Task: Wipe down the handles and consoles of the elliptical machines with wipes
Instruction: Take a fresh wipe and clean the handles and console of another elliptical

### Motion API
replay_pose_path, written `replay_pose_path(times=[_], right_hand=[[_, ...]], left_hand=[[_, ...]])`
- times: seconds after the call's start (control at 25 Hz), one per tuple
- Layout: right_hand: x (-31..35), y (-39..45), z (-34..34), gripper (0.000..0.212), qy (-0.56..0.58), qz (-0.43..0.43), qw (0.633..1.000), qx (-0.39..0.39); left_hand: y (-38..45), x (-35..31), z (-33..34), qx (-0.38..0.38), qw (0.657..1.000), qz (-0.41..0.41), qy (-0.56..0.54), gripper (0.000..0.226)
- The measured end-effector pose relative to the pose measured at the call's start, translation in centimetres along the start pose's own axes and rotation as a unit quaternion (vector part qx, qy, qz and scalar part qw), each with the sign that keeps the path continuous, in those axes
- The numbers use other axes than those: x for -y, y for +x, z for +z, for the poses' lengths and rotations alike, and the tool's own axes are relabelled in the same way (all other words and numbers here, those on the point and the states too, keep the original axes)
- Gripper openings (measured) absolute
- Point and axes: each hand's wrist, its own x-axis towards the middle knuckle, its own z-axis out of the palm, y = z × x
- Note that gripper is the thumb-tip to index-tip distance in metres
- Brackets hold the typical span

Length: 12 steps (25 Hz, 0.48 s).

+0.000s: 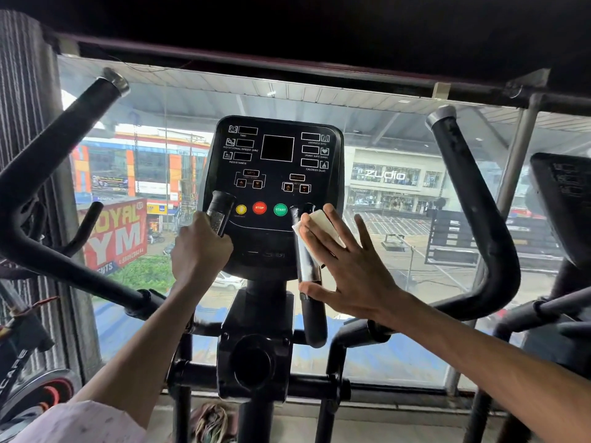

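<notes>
A black elliptical console with yellow, red and green buttons faces me at the centre. My left hand grips the left fixed handle, which has a metal sensor plate, just below the console's left edge. My right hand lies with straight, spread fingers against the right fixed handle and presses a folded white wipe onto its upper part. The two long black moving handles curve up on the left and on the right, both free of hands.
A large glass window behind the machine shows a street and buildings. A second machine's console stands at the right edge, and another piece of gym gear at the lower left. A bundle of cloth lies on the floor below.
</notes>
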Motion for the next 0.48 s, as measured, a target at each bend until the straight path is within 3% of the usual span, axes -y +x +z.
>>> replay_pose_path(times=[0.36, 0.48], right_hand=[[-4.2, 3.7, -1.8, 0.086, -0.089, -0.190, 0.978, 0.007], [-5.1, 4.8, -2.0, 0.084, -0.086, -0.204, 0.975, 0.013]], left_hand=[[0.1, 0.1, 0.1, 0.003, 1.000, 0.001, 0.006, 0.023], [0.2, 0.2, 0.3, -0.004, 1.000, 0.004, 0.007, 0.022]])
